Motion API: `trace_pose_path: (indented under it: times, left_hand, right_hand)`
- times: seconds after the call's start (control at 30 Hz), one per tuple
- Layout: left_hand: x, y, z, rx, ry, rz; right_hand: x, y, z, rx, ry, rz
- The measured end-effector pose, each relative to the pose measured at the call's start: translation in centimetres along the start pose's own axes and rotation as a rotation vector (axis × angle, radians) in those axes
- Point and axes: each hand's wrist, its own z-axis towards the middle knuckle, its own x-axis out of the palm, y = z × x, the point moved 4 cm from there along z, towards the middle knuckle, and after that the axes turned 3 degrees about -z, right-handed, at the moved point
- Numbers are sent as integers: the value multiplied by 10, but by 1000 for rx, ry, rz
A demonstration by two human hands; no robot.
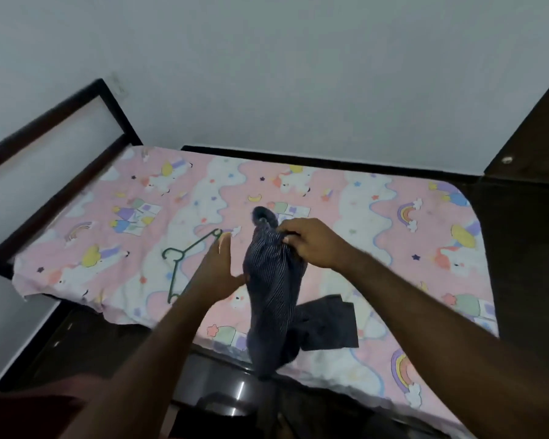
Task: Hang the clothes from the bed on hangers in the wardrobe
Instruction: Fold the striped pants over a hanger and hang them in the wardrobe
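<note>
A dark blue striped garment hangs bunched above the bed, its lower part trailing onto the pink unicorn-print sheet. My right hand grips the garment near its top. My left hand is beside it on the left with its fingers straight, the thumb close to the cloth. A green plastic hanger lies flat on the sheet just left of my left hand, partly hidden by my wrist.
The dark wooden headboard stands at the left end of the bed. A dark wardrobe side rises at the right. A white wall is behind. A shiny metal object sits on the floor near the bed's front edge.
</note>
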Motion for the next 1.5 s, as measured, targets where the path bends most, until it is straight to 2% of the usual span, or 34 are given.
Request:
trace_pose_path:
  times: [0.03,0.1,0.17,0.23,0.33,0.43,0.67,0.83,0.93,1.13,1.3,1.4,1.5]
  left_hand:
    - [-13,-9,5,121,-116,5]
    - [-29,-33,10,364,-200,107]
    - [-29,-55,14,474,-109,242]
    - [-26,-67,14,431,-13,288]
    - [-26,-69,15,324,-119,183]
    - [-24,-87,13,334,-257,208]
    - [-19,-115,10,323,-269,312]
    - [-35,-91,8,225,-313,279]
    - [-33,-81,5,230,-312,293]
    - [-7,-60,-7,375,-184,349]
    - [5,-52,-15,413,-169,344]
    - [7,-40,-9,398,-109,319]
    - [3,-34,5,286,-23,284]
  right_hand:
    - [-6,14,-1,-85,50,-92]
    - [-14,34,-3,-190,118,-233]
    - [-21,44,-7,-258,105,-304]
    - [-25,40,-11,-256,80,-341]
    - [-33,2,-23,-135,121,-311]
    - [-29,-46,-44,6,185,-228]
    - [11,-147,-71,304,313,-388]
    - [4,-189,-85,377,224,-538]
    - [2,-200,-89,397,162,-685]
    - [-17,-201,-90,500,-25,-800]
    - [-53,-203,-91,537,-206,-851]
    - [-61,-209,-91,549,-132,-899]
    - [-70,-203,-79,572,-63,-854]
